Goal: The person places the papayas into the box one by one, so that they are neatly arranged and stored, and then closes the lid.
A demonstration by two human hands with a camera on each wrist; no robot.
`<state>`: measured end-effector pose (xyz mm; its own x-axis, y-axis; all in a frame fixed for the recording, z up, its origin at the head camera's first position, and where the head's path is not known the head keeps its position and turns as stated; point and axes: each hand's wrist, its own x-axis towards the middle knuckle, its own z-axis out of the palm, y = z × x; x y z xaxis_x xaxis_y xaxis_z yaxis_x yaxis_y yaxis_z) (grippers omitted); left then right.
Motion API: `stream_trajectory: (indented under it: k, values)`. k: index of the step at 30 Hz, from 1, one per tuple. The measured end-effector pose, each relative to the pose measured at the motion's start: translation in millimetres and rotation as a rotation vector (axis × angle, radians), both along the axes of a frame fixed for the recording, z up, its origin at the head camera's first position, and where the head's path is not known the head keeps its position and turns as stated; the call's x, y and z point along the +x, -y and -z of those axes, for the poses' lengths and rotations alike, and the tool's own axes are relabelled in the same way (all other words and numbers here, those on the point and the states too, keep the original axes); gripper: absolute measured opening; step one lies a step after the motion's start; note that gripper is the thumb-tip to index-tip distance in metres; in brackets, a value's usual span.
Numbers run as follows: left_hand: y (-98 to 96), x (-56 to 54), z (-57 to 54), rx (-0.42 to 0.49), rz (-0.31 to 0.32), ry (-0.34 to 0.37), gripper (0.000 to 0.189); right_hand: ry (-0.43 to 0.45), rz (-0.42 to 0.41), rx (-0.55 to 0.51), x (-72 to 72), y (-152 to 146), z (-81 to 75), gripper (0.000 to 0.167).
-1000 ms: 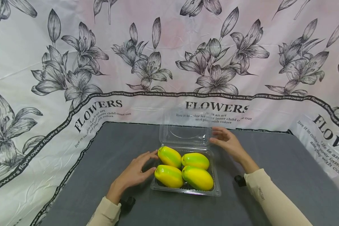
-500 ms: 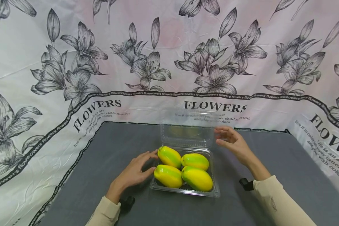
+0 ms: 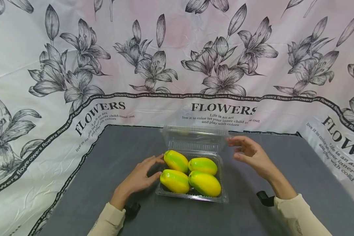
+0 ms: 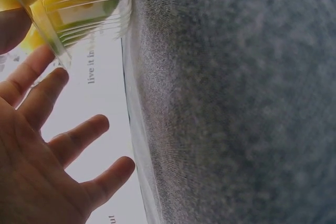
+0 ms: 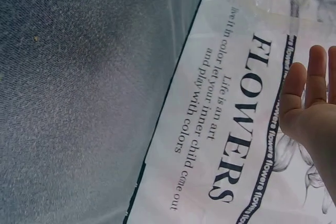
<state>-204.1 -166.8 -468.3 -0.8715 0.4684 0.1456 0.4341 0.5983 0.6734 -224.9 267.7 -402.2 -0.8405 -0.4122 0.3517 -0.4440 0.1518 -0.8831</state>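
A clear plastic clamshell box (image 3: 194, 198) lies on the table with its lid (image 3: 191, 145) raised at the back. Several yellow-green fruits (image 3: 205, 184), like mangoes or small papayas, fill its base. My left hand (image 3: 140, 173) is at the box's left side, fingers spread and extended. In the left wrist view its thumb and nearest fingertips reach the clear ribbed wall (image 4: 86, 3), while the other fingers stand apart. Beside the lid's right edge hovers my right hand (image 3: 252, 155), its fingers loosely bent and holding nothing. Whether a fingertip touches the lid, I cannot tell.
The box stands on a dark grey tabletop (image 3: 106, 157). Behind and on both sides hangs a white cloth (image 3: 153, 113) printed with flowers and lettering, close behind the lid. Black wrist straps (image 3: 265, 198) show below the sleeves.
The lid's upper edge has dropped lower in the head view and looks wider. My right hand has drawn away to the right. My left hand has stayed by the box.
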Motion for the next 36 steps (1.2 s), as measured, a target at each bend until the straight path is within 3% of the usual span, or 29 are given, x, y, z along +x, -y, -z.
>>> stream_trajectory:
  k: [10, 16, 21, 26, 36]
  values:
    - [0.7, 1.3, 0.3, -0.008, -0.011, -0.005, 0.045, -0.098, -0.069, 0.057, 20.5, 0, -0.5, 0.051]
    - [1.7, 0.5, 0.9, -0.016, -0.021, 0.002, 0.044, -0.163, -0.051, 0.104, 30.4, 4, -0.4, 0.039]
    - [2.5, 0.2, 1.1, -0.057, -0.062, 0.038, 0.056, -0.196, 0.021, 0.213, 36.0, 8, 10.3, 0.033]
    - [3.9, -0.3, 1.4, -0.053, -0.064, 0.040, 0.062, -0.186, 0.063, 0.301, 40.6, 13, 24.3, 0.032]
    - [4.0, -3.1, 3.3, 0.001, -0.034, -0.009, 0.044, -0.198, 0.082, 0.391, 42.5, 14, 41.2, 0.039]
